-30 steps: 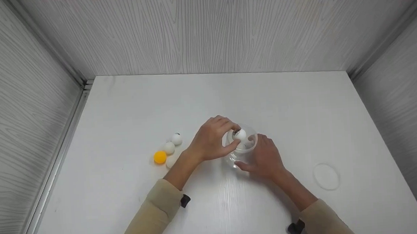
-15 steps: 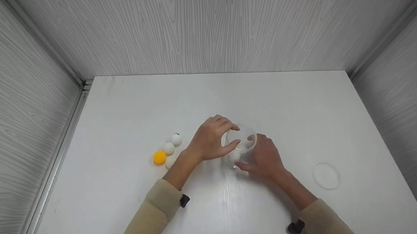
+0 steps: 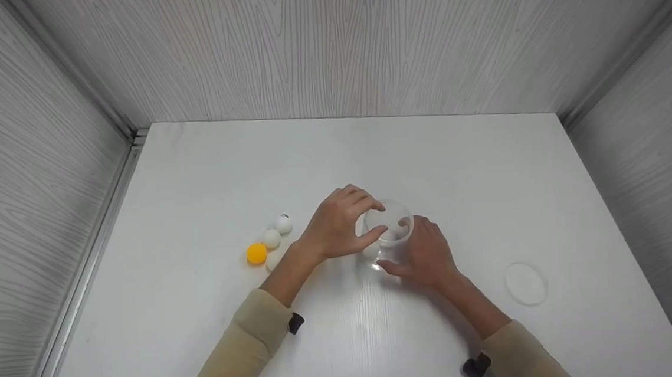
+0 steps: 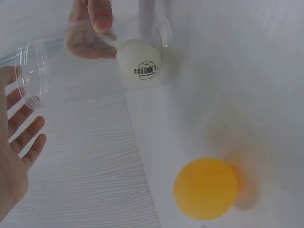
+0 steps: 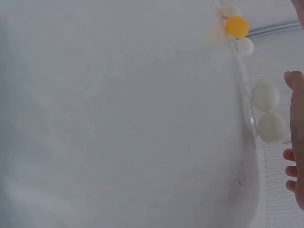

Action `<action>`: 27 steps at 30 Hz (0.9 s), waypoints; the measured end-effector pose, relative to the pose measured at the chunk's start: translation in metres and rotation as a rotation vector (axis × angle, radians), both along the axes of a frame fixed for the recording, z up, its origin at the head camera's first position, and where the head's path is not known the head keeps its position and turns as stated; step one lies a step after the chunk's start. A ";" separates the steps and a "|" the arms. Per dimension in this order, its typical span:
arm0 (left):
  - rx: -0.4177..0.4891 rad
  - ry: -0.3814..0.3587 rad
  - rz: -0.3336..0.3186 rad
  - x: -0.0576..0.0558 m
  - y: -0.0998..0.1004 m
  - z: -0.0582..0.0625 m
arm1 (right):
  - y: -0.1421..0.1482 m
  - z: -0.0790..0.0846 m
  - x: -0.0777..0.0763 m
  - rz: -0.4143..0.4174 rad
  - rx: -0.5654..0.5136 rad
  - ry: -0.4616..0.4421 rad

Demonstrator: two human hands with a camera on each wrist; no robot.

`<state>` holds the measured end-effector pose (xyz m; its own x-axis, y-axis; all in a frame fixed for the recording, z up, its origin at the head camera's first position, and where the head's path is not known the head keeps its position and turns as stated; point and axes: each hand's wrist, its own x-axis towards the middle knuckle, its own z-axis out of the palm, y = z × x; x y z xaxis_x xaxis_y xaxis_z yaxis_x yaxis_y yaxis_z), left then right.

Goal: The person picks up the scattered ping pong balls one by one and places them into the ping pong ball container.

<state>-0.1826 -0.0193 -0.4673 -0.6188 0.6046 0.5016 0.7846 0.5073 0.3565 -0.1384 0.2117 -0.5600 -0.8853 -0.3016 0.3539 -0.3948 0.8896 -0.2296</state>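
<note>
A clear plastic jar (image 3: 396, 250) stands upright on the white table, its mouth uncovered. My right hand (image 3: 429, 253) holds it from the right, with fingers curved round the wall and the thumb at the front. My left hand (image 3: 341, 223) hovers at the rim, thumb and fingers spread with nothing between them. Two white balls, an upper ball (image 5: 265, 97) and a lower ball (image 5: 271, 127) in the right wrist view, lie at the jar's bottom. In the left wrist view, a white ball (image 4: 139, 60) inside the jar bears a printed barcode.
Left of the jar, an orange ball (image 3: 256, 254) lies beside several white balls, including a middle one (image 3: 271, 238) and a far one (image 3: 283, 223). My left forearm partly covers another. A thin translucent ring (image 3: 525, 284) lies at the right. Wood-grain panels (image 3: 326, 47) enclose the table.
The white ball pinched in my left fingers was let go and dropped into the jar. It has since shifted left at the bottom. Both hands have hardly moved.
</note>
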 end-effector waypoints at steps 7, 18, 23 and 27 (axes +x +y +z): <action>0.004 0.022 -0.014 0.001 -0.001 0.001 | 0.000 0.002 0.001 -0.008 -0.009 -0.023; 0.013 0.063 -0.016 0.003 -0.013 0.008 | 0.002 -0.002 0.000 -0.008 -0.022 -0.017; -0.001 0.076 0.008 0.003 -0.022 0.009 | 0.002 -0.003 0.000 -0.015 -0.035 -0.038; -0.011 0.099 0.023 0.004 -0.030 0.010 | 0.002 -0.003 0.000 -0.024 -0.045 -0.057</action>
<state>-0.1788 -0.0494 -0.4575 -0.5803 0.5969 0.5540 0.8039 0.5288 0.2722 -0.1383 0.2138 -0.5633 -0.9109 -0.2656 0.3157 -0.3592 0.8869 -0.2904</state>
